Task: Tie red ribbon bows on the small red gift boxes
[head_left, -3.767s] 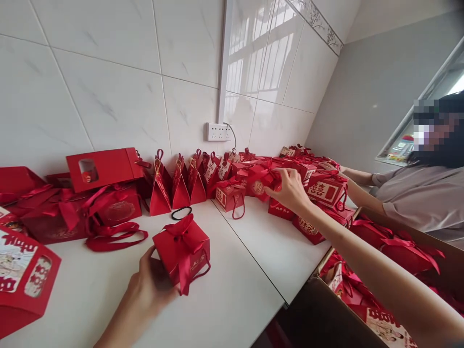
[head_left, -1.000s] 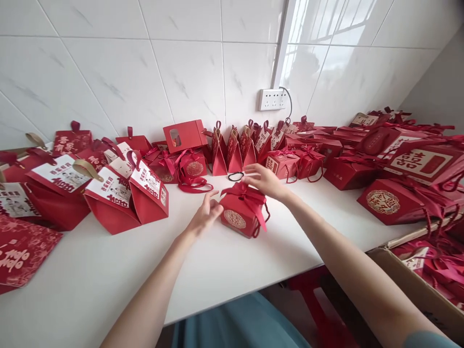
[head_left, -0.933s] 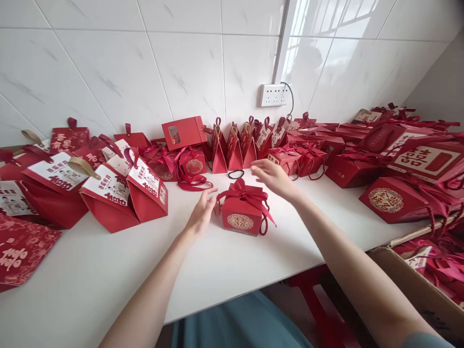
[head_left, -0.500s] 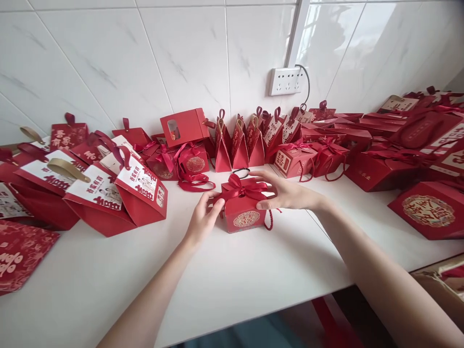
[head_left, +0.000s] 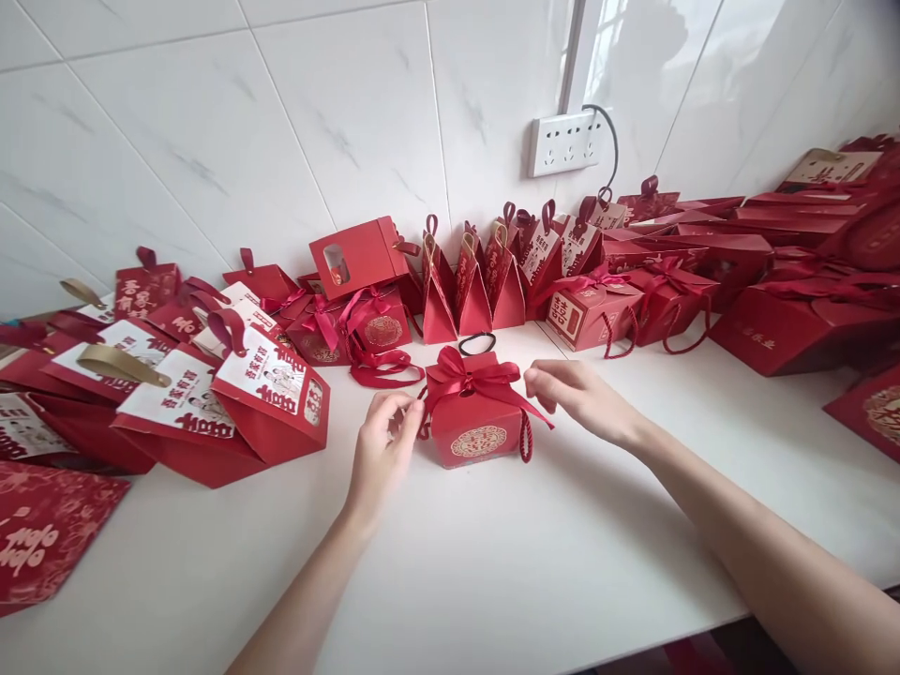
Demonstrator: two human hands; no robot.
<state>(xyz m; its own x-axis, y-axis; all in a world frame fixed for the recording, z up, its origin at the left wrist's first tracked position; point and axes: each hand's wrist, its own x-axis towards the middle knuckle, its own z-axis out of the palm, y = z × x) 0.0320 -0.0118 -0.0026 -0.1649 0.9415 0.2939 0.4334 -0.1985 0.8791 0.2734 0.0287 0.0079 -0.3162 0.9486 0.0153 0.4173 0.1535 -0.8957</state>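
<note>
Head camera: the small red cardboard gift box [head_left: 478, 436] with the gold round emblem on its front stands upright on the white countertop [head_left: 492, 572], between my two hands. Half a second ago I had it cupped by its walls, my right palm lying over its right side. Now both hands have come off the cardboard and gone to the red satin ribbon bow [head_left: 468, 370] on its lid.

My left hand [head_left: 383, 450] sits just left of the box, with thumb and forefinger [head_left: 406, 412] pinched together on the bow's left end. My right hand [head_left: 583, 398] is just right of the box. Its fingertips [head_left: 535, 380] are drawn together beside the bow's right loop, but I cannot tell whether they have ribbon between them. So the work has passed from setting the box down to handling its bow. The box itself has kept its place and now stands without my support.

Just behind the box lies a black hair-tie ring [head_left: 477, 343], and behind that a row of red triangular paper pouches [head_left: 471, 291] leans against the tiled wall. Left of the box, well apart from it, are red paper bags with white printed labels [head_left: 267, 394]. Behind it to the right stands a red ribboned box with a white label [head_left: 587, 314].
</note>
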